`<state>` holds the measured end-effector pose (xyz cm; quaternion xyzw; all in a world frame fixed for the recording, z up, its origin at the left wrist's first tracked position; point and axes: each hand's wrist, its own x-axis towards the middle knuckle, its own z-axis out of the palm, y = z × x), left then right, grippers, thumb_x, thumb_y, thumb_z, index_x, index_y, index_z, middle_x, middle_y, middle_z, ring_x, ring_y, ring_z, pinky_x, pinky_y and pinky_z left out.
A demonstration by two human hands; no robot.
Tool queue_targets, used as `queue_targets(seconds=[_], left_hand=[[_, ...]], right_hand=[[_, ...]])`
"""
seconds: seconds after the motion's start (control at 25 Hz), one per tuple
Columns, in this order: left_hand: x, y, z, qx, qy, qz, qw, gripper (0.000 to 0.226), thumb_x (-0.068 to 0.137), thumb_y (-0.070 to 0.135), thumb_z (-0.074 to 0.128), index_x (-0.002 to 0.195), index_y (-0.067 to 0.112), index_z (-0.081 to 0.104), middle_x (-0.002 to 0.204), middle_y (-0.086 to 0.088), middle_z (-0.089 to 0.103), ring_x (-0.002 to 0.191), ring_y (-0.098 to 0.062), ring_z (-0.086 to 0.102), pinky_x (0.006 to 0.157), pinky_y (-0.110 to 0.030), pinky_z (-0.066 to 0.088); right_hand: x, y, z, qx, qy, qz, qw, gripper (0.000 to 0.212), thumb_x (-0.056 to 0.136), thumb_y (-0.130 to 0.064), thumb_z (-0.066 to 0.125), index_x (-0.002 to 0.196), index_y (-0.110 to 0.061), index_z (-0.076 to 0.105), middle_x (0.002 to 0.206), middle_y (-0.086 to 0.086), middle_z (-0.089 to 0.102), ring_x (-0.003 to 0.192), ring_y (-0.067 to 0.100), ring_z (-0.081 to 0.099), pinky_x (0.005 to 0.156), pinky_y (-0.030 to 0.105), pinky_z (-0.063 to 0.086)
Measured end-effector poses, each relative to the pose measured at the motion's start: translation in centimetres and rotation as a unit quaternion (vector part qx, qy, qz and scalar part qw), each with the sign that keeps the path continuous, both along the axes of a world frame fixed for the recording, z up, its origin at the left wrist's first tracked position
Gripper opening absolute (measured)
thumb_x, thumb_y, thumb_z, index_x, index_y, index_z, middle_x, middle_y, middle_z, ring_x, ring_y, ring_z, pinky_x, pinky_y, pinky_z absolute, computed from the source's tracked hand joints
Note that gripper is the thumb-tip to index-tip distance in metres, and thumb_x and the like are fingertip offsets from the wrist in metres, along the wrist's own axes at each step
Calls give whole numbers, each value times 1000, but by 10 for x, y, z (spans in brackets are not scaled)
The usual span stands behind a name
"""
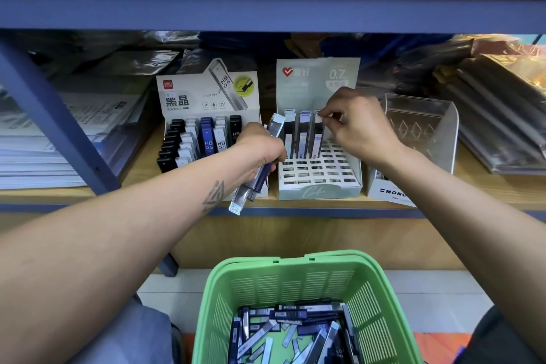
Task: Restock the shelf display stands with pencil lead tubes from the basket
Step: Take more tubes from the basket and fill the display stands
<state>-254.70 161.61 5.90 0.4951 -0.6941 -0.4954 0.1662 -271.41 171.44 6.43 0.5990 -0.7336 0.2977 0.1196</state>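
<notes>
Green basket (298,281) down below is still loaded with lead tubes (291,334), a bunch of tubes (260,165) is gripped in the left hand (261,154), and one tube (317,133) is pinched by the right hand (357,127) at the pale stand (320,186) on the shelf (443,195).

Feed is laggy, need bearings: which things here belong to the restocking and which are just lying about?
Job: basket; loose tubes; 0.7 stand; HB stand; tube bundle in left hand; right hand.
Lying about: clear bin; Mono box; paper stacks.
</notes>
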Motion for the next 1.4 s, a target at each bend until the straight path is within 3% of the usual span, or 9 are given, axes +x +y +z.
queue_targets(seconds=[0.16,0.32,0.44,0.56,0.72,1.0,1.16,1.28,1.4], left_hand=[[6,2,11,42,55,-3,998,20,79,-6,73,91,1,58,66,-12,58,46,-18,52,51,-26,51],[12,0,20,185,189,5,964,27,81,0,74,105,2,62,57,-5,57,42,-13,53,48,-25,50],[11,-3,23,227,268,37,935,25,83,1,71,105,3,60,56,-5,53,41,-13,52,48,-25,49],[9,-3,24,246,317,88,912,17,85,3,69,96,6,57,54,-5,50,39,-13,50,47,-24,49],[2,-8,19,227,371,152,887,32,82,1,71,110,7,56,51,-3,53,40,-13,54,50,-27,52],[19,-34,27,169,431,222,858,30,82,-5,66,110,2,57,58,-7,56,40,-15,55,50,-27,51],[31,-47,39,140,361,184,903,22,79,-6,61,98,4,57,48,-4,49,36,-14,47,45,-22,45],[37,-38,44,131,192,39,972,12,82,-2,66,91,4,62,59,-6,59,41,-12,50,44,-21,46],[35,-22,41,140,86,-71,984,29,79,0,74,105,-4,62,78,-12,74,48,-12,53,48,-23,47]], right_hand=[[8,5,1,-14,-24,-22,999,21,91,-12,65,109,-13,74,102,2,64,86,23,63,77,37,53],[45,14,10,-36,-374,17,927,8,90,-4,62,96,-8,66,78,13,72,62,21,64,52,30,48],[66,25,9,102,-500,66,857,8,91,-1,63,98,-3,61,83,19,75,64,26,69,51,28,44],[74,32,4,213,-521,108,819,30,87,-10,76,109,-4,58,88,19,76,73,25,72,56,28,46],[77,27,-7,204,-541,99,810,48,81,-11,83,117,-9,53,85,15,77,71,22,73,52,24,46],[62,36,-14,301,-440,117,838,23,84,3,77,103,-3,65,75,16,74,64,19,69,59,21,52],[38,45,1,251,-439,85,858,17,88,5,71,104,1,72,80,21,72,68,19,69,64,23,57],[29,44,13,137,-493,102,853,17,88,9,69,103,2,72,82,22,74,76,25,74,70,23,59],[30,38,11,81,-506,117,851,20,84,12,71,98,-2,75,92,25,75,85,27,74,83,28,60]])
